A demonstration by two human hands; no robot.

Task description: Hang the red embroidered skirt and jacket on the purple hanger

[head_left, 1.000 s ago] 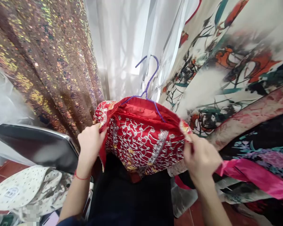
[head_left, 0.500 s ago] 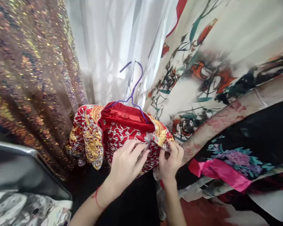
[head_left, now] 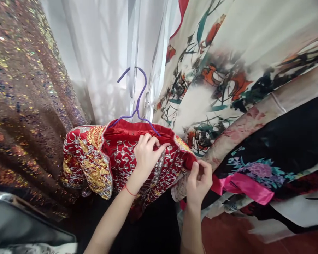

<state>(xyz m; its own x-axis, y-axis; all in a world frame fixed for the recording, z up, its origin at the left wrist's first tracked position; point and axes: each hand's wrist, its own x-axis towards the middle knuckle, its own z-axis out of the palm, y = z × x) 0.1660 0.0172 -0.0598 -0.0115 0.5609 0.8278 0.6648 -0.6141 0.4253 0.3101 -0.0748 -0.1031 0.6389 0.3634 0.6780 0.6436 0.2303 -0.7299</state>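
Observation:
A red jacket [head_left: 96, 165] with gold and silver embroidery hangs by its shoulders on a purple wire hanger [head_left: 140, 97]. Its neck opening faces up, and a small size label marked S [head_left: 133, 133] shows on the red lining. My left hand [head_left: 145, 157], with a red string at the wrist, has its fingers curled at the neckline's front edge, closed on the jacket. At the opening's right side, my right hand [head_left: 198, 180] pinches the jacket's front flap between thumb and fingers, turning its red lining outward. The cloth directly under my left fingers is hidden.
Left of the jacket hangs a sequined cloth [head_left: 29, 88]. Behind is sheer white fabric [head_left: 103, 53], with a white ribbon [head_left: 133, 46] at the hanger's hook. Floral cloth [head_left: 196, 102] and black embroidered cloth [head_left: 281, 141] with a pink ribbon [head_left: 249, 188] fill the right side.
My left hand has risen toward the neckline. My right hand has drawn the front flap outward to the right, baring its red lining. The jacket sits lower and further left in view.

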